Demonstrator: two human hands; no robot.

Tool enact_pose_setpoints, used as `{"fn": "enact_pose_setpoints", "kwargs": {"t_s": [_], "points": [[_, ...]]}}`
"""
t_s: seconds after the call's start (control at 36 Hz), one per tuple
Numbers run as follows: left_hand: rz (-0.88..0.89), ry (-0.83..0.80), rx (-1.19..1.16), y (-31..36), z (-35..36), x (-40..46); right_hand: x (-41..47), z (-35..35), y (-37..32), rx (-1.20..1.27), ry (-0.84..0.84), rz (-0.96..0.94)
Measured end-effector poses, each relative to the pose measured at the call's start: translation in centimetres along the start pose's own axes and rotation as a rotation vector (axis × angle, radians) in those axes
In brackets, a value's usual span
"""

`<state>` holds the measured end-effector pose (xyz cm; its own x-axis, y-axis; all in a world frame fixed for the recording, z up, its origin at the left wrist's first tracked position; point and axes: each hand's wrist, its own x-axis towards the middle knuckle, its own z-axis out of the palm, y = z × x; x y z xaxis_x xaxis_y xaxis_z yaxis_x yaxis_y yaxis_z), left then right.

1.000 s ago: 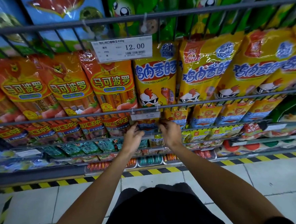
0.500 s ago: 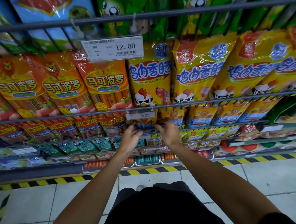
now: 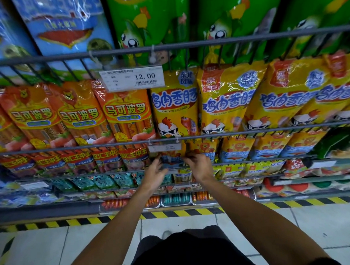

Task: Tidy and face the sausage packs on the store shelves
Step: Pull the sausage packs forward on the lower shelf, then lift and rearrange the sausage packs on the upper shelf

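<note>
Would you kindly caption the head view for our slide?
Left hand and right hand adjust a yellow sausage pack under a small price tag.

Both arms reach forward — left hand (image 3: 155, 173) spread, right hand (image 3: 199, 165) curled.

A white price tag (image 3: 132, 79) reading 12.00 hangs from a grey wire rail (image 3: 184, 45) at eleven o'clock. Black-and-yellow hazard tape (image 3: 175, 213) runs along the shelving's base, above pale floor tiles (image 3: 54, 250) at seven o'clock.
</note>
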<state>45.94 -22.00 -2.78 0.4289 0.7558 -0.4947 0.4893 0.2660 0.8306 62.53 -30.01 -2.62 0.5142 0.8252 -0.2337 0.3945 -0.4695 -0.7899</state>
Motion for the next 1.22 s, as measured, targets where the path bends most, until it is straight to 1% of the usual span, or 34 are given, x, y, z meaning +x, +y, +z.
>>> {"fn": "enact_pose_setpoints", "kwargs": {"t_s": [0.11,0.28,0.42,0.5,0.58,0.67,0.75,0.81,0.83,0.89,0.94,1.03,1.08,1.17,1.22], "points": [[-0.009,-0.017,0.018,0.0,-0.1,-0.2,-0.1,-0.4,0.4,0.025,-0.072,-0.020],[-0.014,-0.013,0.005,0.3,-0.1,-0.6,-0.5,-0.5,1.4,0.044,-0.144,-0.001],[-0.020,-0.003,0.001,1.0,0.2,-1.1,-0.7,-0.9,2.1,0.052,-0.141,-0.017],[0.002,0.040,0.066,0.7,-0.2,-1.9,-1.0,-1.3,2.5,0.043,-0.122,-0.044],[0.014,0.123,0.113,0.3,-0.9,-3.0,-1.3,-1.4,2.3,0.079,-0.150,-0.097],[0.008,0.252,0.101,-0.8,-2.1,-3.9,-1.9,-0.9,1.7,0.149,-0.228,-0.115],[0.045,0.379,0.096,-2.0,-3.9,-4.5,-2.3,0.3,0.4,0.179,-0.258,-0.139],[0.075,0.448,0.057,-2.7,-5.4,-4.6,-2.5,1.3,-0.8,0.219,-0.293,-0.123],[0.063,0.459,0.041,-2.8,-6.3,-4.5,-2.5,1.9,-1.3,0.244,-0.320,-0.103],[0.011,0.426,0.033,-3.1,-7.8,-4.3,-2.4,3.0,-2.7,0.262,-0.361,-0.074],[-0.017,0.374,0.062,-3.6,-9.3,-3.7,-2.2,4.4,-4.2,0.261,-0.364,-0.058],[0.012,0.293,0.131,-4.0,-11.0,-2.8,-1.8,6.8,-6.3,0.182,-0.337,-0.031],[0.062,0.227,0.133,-4.3,-11.7,-2.0,-1.4,8.3,-7.6,0.147,-0.296,-0.019],[0.042,0.109,0.130,-4.7,-12.4,-0.8,-0.4,10.3,-9.0,0.111,-0.185,0.001],[0.052,0.070,0.134,-4.8,-12.6,-0.3,0.1,11.2,-9.4,0.068,-0.122,0.041]]}}
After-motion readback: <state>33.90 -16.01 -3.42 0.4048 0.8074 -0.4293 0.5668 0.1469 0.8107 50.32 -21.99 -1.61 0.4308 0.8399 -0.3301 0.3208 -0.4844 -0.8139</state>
